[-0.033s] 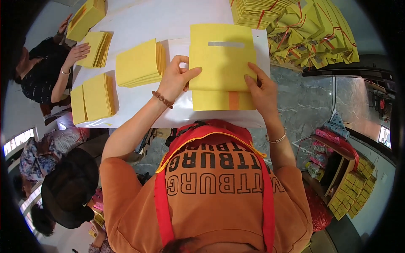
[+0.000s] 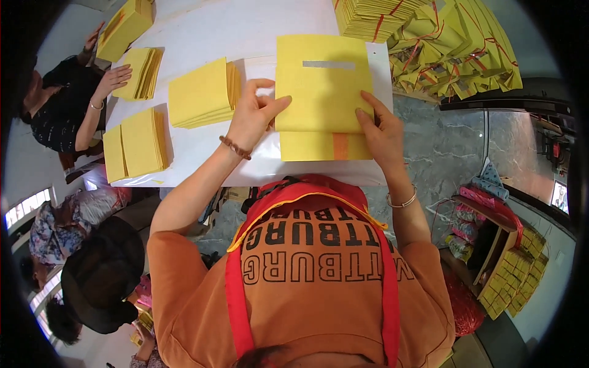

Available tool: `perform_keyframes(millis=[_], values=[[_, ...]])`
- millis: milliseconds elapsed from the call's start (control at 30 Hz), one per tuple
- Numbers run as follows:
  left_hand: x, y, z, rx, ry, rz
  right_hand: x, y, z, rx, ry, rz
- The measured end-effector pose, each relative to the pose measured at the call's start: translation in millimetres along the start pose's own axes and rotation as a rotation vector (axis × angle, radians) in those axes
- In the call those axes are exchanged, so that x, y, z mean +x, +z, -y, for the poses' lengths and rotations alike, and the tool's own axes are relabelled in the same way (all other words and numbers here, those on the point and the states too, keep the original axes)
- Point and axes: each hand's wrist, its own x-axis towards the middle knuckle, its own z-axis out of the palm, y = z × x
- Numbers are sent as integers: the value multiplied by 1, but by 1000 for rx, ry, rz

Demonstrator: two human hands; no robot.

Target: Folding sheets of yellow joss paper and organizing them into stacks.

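Nothing has shifted since the earlier frame: left hand [image 2: 254, 116] and right hand [image 2: 381, 132] keep pinching the yellow sheet [image 2: 323, 83] flat on the desk [image 2: 245, 30]; alignment holds.

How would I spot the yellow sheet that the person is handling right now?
Find the white table and go to its near edge, by the person in the orange shirt. There the left hand and right hand hold the yellow sheet by its lower corners. Unlike the plain stacks of yellow sheets to its left, it bears a grey strip near its top.
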Motion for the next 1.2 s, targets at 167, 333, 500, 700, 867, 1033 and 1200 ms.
perform_keyframes(millis=[167, 333, 500, 700, 867, 1033, 1200], values=[[-15, 24, -20, 763, 903, -240, 1, 1, -3, -27, -17, -15], [8, 52, -2, 1225, 992, -98, 9, -1, 3, 23, -58, -30], [15, 51, 5, 1237, 992, -116, 14, -8, 27, -666, -368, -209], [4, 46, 17, 1333, 927, -34, 11, 27, 18, -690, -766, 176], [11, 36, 28, 819, 857, 11, 12, 37, 2, -628, -558, 280], [9, 19, -4, 679, 942, 88, 20, 36, 13, -873, -582, 317], [12, 30, 7, 1186, 1157, 12, 30, 19, 9, -849, -502, 384]])
